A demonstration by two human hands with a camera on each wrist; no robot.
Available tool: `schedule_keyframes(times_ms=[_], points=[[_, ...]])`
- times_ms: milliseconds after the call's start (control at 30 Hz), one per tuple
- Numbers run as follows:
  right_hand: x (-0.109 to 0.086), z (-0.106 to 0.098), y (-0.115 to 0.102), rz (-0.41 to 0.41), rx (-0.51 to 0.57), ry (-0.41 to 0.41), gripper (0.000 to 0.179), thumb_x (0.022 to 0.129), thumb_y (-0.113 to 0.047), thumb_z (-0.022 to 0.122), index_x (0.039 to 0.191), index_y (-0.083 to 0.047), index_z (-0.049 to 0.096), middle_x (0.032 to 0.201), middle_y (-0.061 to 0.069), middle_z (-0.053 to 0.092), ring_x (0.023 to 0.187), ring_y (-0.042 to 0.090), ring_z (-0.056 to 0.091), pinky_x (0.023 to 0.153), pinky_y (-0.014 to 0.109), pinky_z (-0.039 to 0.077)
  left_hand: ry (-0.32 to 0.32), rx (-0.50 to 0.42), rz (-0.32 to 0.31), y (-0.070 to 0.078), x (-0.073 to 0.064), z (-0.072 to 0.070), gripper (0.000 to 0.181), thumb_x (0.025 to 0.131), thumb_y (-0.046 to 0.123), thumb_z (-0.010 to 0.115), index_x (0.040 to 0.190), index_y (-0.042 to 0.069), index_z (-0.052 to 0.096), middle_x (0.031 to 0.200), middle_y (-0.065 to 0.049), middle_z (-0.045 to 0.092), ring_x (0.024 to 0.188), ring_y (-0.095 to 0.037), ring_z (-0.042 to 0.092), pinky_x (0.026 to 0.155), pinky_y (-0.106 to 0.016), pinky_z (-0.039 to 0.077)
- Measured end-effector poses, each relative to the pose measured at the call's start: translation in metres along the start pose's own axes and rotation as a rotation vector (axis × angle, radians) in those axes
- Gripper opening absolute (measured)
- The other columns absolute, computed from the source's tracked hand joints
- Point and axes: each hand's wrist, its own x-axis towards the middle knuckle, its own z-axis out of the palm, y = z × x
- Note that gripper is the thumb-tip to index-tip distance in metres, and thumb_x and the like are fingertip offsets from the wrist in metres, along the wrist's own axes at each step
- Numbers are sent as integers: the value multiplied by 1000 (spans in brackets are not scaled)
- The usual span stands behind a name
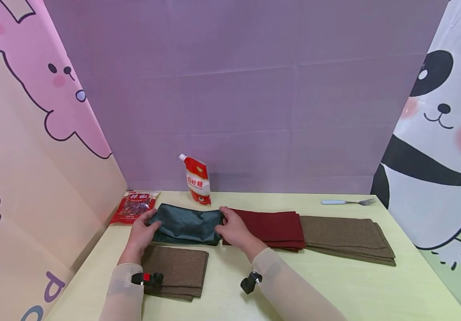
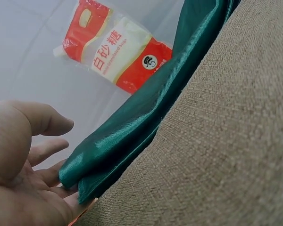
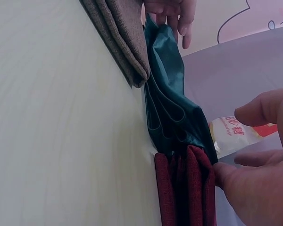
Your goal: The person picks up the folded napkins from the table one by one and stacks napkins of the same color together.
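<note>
A folded dark teal satiny cloth [image 1: 186,225] lies on the table between the hands. At its left end, the fingers of my left hand [image 1: 142,234] touch the folded edge; the thumb stands apart from it in the left wrist view. My right hand [image 1: 236,229] is at the teal cloth's right end, beside a folded dark red cloth [image 1: 272,227]. In the right wrist view its fingers touch the cloths' far edge, with the thumb held away. A folded brown cloth [image 1: 178,272] lies in front of the teal one, partly hidden by the left forearm.
Another folded brown cloth [image 1: 347,238] adjoins the red one on the right. Behind the teal cloth stands a red and white sugar pouch [image 1: 198,183]. A red packet [image 1: 134,205] lies at the back left, and a fork [image 1: 348,202] with a pale handle at the back right.
</note>
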Motion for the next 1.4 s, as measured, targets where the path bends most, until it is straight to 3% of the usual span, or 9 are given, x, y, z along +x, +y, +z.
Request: schedule_keyframes(times_ms=[567, 1100, 1400], points=[[-6, -5, 0, 1, 83, 8, 64, 100, 2, 61, 159, -1, 38, 166, 26, 29, 151, 42, 34, 116, 50, 38, 31, 4, 30, 5, -6, 0, 62, 104, 17, 67, 160, 10, 41, 164, -16, 39, 152, -38, 33, 121, -54, 32], [-24, -6, 1, -60, 80, 41, 60, 101, 3, 63, 156, 2, 41, 161, 23, 40, 149, 41, 38, 116, 50, 37, 66, 3, 143, 19, -16, 0, 53, 103, 13, 68, 153, 11, 49, 162, -12, 44, 152, -33, 36, 121, -48, 33], [-36, -6, -6, -94, 89, 27, 58, 101, 1, 65, 154, 4, 43, 157, 26, 44, 146, 40, 43, 116, 49, 39, 31, 102, 219, 21, -27, 1, 56, 103, 18, 69, 154, 12, 48, 158, -12, 48, 150, -33, 40, 123, -49, 29]])
